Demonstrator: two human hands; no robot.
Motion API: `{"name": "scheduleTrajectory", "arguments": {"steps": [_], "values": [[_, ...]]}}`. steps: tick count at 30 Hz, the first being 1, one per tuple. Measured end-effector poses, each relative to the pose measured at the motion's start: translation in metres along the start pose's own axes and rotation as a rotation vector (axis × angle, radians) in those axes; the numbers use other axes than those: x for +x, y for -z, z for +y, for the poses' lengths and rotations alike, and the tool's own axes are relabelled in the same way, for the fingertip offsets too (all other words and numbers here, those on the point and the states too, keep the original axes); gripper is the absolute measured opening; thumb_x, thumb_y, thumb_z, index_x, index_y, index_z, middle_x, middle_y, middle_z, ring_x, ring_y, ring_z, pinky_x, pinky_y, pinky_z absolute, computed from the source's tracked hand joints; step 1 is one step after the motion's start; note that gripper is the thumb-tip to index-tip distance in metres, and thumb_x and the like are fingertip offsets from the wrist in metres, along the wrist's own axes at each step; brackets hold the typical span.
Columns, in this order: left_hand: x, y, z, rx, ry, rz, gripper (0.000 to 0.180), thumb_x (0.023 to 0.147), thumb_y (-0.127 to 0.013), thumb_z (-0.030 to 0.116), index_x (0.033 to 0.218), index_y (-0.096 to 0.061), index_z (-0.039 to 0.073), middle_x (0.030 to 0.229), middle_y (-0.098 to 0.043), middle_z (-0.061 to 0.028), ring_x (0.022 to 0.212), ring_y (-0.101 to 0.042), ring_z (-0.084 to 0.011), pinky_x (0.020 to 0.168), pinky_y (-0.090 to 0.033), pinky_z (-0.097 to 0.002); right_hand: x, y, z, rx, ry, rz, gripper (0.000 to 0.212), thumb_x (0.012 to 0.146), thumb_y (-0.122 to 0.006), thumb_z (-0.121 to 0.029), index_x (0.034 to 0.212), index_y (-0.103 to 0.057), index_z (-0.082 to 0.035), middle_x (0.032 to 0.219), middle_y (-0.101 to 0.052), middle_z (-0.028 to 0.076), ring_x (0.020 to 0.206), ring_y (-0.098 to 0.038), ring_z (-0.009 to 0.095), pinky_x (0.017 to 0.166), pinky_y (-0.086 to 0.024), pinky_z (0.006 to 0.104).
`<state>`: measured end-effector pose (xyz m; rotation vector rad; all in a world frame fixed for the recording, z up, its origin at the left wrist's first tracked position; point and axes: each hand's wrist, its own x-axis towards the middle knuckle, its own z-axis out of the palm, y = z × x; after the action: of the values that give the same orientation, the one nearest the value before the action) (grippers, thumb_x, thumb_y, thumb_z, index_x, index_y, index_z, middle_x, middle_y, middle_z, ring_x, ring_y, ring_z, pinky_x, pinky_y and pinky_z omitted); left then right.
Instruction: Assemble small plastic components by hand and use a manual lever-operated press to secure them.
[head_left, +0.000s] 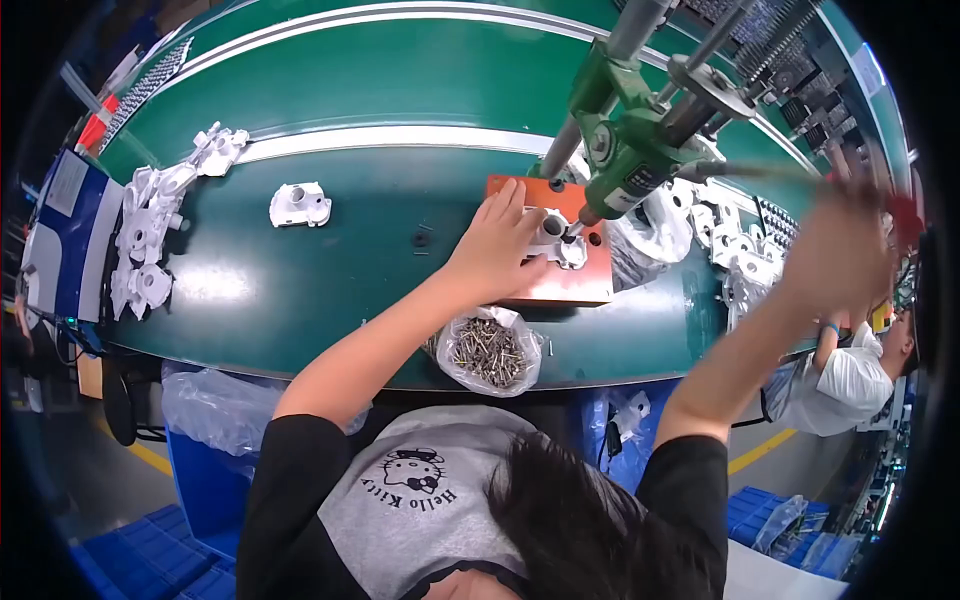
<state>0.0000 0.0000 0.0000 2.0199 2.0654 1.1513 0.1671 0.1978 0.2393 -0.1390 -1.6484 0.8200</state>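
Note:
My left hand (495, 245) steadies a white plastic housing (570, 252) with a round opening, thumb and fingers around its left side. That housing sits on an orange-red fixture block (560, 290). Directly above it comes down the green hand press (640, 150), its tip at or very close to the part; contact cannot be made out. My right hand (840, 250), slightly blurred, is closed around the end of the press lever (760, 171), where a red knob (905, 220) shows. Just in front of the block, a clear plastic bag (533, 350) holds many small metal pins or screws (488, 352).
One white housing (300, 204) lies alone on the green table (350, 260). More white housings (145, 240) are heaped at the left beside a blue box (75, 240). Others lie right of the press near plastic bags (655, 230). A co-worker (845, 375) sits at the far right.

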Motion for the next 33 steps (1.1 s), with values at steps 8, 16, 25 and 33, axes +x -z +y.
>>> {"name": "scheduleTrajectory", "arguments": {"steps": [8, 16, 25, 33], "values": [[0.039, 0.053, 0.027, 0.106, -0.068, -0.187, 0.034, 0.068, -0.065, 0.026, 0.098, -0.056, 0.013, 0.084, -0.052, -0.0105, 0.087, -0.052, -0.0292, 0.082, -0.037, -0.0386, 0.007, 0.008, 0.129, 0.315, -0.610, -0.316, 0.035, 0.088, -0.052, -0.033, 0.112, -0.053, -0.007, 0.110, -0.059, 0.010, 0.104, -0.056, 0.024, 0.088, -0.045, 0.0357], [0.063, 0.073, -0.062, 0.010, 0.397, 0.237, 0.031, 0.079, -0.060, 0.027, 0.102, -0.056, 0.006, 0.095, -0.059, -0.0162, 0.096, -0.053, -0.0358, 0.083, -0.041, -0.0449, -0.227, 0.207, 0.191, -0.772, -0.589, -0.187, 0.034, 0.084, -0.044, -0.006, 0.114, -0.057, 0.003, 0.117, -0.059, 0.016, 0.111, -0.054, 0.023, 0.096, -0.038, 0.0312], [-0.016, 0.123, -0.137, 0.528, 0.506, 0.064, 0.045, 0.070, -0.060, 0.024, 0.112, -0.056, 0.007, 0.098, -0.059, -0.0193, 0.097, -0.056, -0.0348, 0.086, -0.045, -0.0424, -0.258, 0.131, 0.161, -1.060, -0.432, -0.230, 0.027, 0.081, -0.057, -0.008, 0.104, -0.056, 0.006, 0.118, -0.052, 0.021, 0.108, -0.051, 0.037, 0.093, -0.039, 0.0382], [-0.103, 0.153, -0.144, 0.588, 0.633, -0.005, 0.022, 0.081, -0.055, 0.015, 0.101, -0.058, 0.009, 0.094, -0.056, -0.0176, 0.089, -0.056, -0.0345, 0.079, -0.047, -0.0388, -0.250, 0.120, 0.128, -1.243, -0.612, -0.255, 0.028, 0.078, -0.065, -0.020, 0.069, -0.052, 0.003, 0.097, -0.051, 0.021, 0.081, -0.054, 0.035, 0.073, -0.044, 0.0415]]}}
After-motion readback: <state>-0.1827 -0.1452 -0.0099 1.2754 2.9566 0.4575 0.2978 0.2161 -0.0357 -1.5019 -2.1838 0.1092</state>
